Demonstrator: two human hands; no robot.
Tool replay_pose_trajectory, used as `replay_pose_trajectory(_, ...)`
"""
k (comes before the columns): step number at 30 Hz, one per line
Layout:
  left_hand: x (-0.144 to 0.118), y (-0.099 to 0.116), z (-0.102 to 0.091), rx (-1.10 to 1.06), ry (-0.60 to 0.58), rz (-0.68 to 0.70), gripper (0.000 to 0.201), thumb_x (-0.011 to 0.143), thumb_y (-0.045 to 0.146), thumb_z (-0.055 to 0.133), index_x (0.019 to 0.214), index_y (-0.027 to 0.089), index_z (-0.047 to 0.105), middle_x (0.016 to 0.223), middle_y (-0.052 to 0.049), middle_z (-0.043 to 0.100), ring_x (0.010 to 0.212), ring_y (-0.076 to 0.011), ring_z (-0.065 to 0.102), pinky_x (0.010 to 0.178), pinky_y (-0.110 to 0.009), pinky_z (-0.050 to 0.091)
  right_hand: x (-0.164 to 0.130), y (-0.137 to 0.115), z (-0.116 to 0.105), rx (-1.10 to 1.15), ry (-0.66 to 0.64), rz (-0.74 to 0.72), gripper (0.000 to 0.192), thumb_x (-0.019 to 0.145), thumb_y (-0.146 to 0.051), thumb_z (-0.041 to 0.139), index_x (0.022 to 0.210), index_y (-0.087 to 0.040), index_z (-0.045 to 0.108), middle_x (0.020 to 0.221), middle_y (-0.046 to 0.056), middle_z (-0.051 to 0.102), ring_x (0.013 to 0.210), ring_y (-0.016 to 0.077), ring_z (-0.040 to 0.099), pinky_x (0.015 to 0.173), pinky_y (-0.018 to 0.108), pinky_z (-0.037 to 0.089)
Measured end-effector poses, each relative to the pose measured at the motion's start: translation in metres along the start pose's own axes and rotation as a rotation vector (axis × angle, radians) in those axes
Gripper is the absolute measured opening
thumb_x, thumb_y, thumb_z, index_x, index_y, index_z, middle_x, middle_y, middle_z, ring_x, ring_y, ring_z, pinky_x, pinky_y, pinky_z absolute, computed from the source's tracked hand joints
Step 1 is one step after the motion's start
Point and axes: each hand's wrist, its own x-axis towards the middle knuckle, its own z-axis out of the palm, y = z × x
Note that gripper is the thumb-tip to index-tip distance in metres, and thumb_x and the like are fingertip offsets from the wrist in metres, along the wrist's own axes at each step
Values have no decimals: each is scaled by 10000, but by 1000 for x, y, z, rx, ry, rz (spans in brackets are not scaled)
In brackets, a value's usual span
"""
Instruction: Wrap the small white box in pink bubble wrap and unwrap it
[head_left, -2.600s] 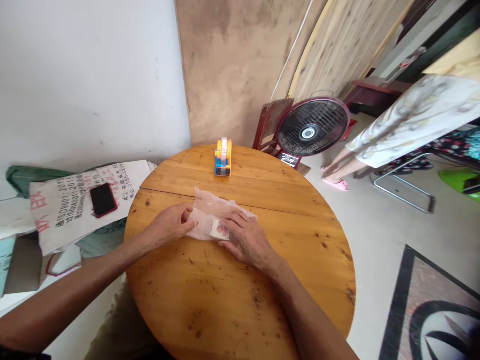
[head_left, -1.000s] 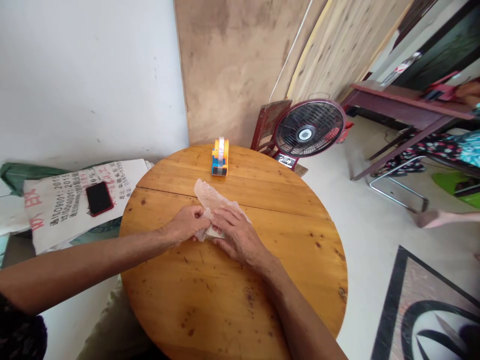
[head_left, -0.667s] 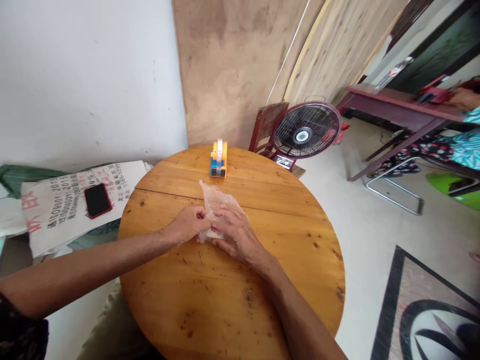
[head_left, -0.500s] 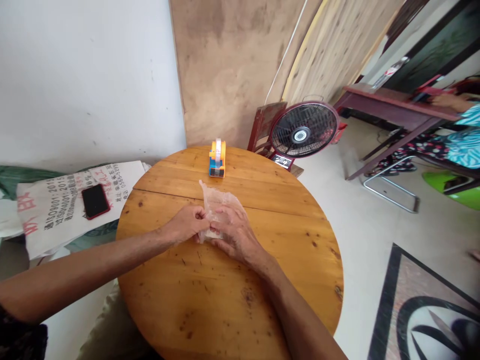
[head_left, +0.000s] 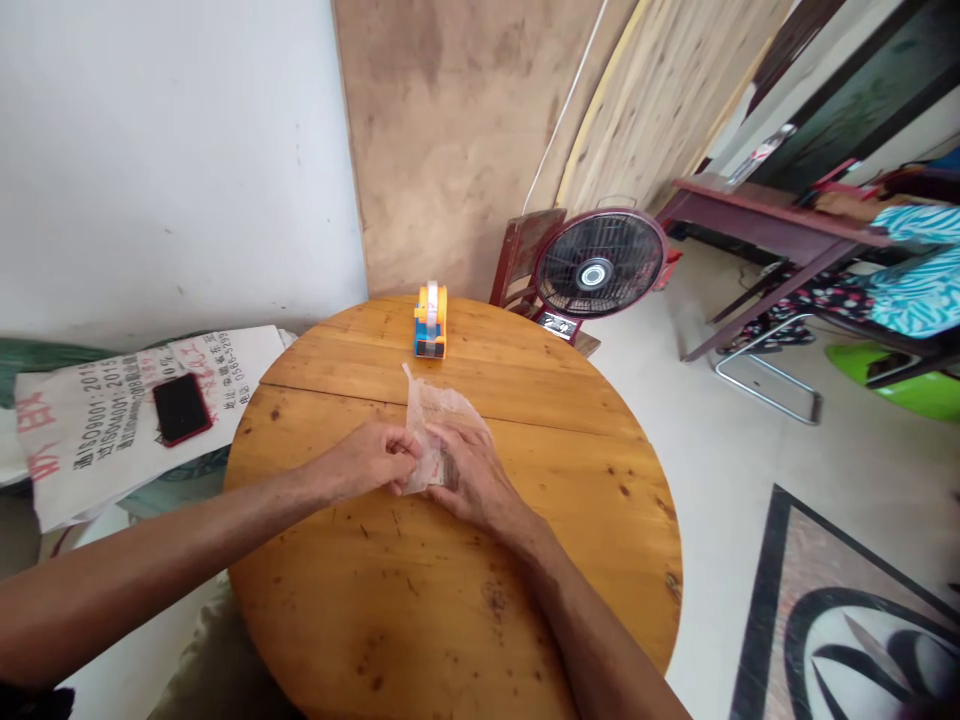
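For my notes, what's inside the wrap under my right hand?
Through the translucent wrap, a small pale block with reddish marks shows faintly. Your right hand covers part, hiding its full shape.

bare hands [head_left: 375, 460], bare forearms [head_left: 187, 548], dark sleeve [head_left: 34, 702], dull khaki trousers [head_left: 225, 670]

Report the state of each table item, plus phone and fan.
Translucent pinkish plastic wrap: partly folded.
Small pale box with red print: partly covered by wrap and bare right hand.
Orange-and-blue plastic tape dispenser: upright, loaded with tape.
Black red-edged phone: flat, screen dark.
Round maroon fan: facing the camera; motion unclear.
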Motion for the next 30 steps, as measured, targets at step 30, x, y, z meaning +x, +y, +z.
replay_pose_trajectory(30, -6, -31, 21, 657, 342, 772, 128, 810, 87, 554, 894, 175, 595, 984, -72, 572, 946, -195, 546, 846, -314, 481, 21, 7, -38, 393, -111, 106, 264, 980, -287, 397, 1096, -202, 618, 1247, 91, 624, 1203, 212, 560, 1056, 404, 430)
